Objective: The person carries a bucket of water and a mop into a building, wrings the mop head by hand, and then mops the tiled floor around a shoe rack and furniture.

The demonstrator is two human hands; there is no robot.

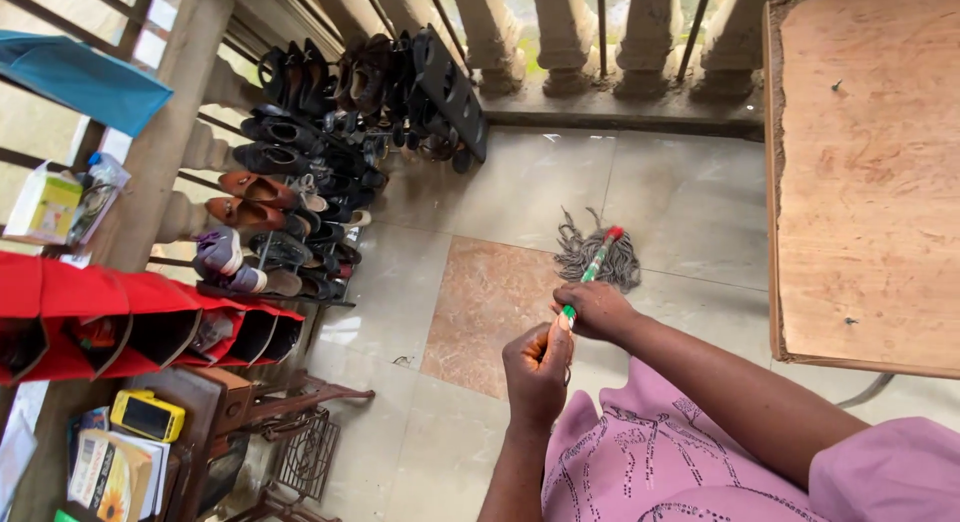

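Mop handle (592,270), green-and-white with red collar: upright over the tiled floor (690,197), grey string mop head (598,254) resting on the tiles below. Right hand (596,310) clamped around the handle's top; left hand (538,367) closed against the handle end just beneath. Wooden board (865,172) at right. Shoe rack (310,152) at left, well apart.

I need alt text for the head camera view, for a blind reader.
Both hands, left hand and right hand, grip a green mop handle whose grey mop head rests on the tiled floor. A shoe rack stands left.
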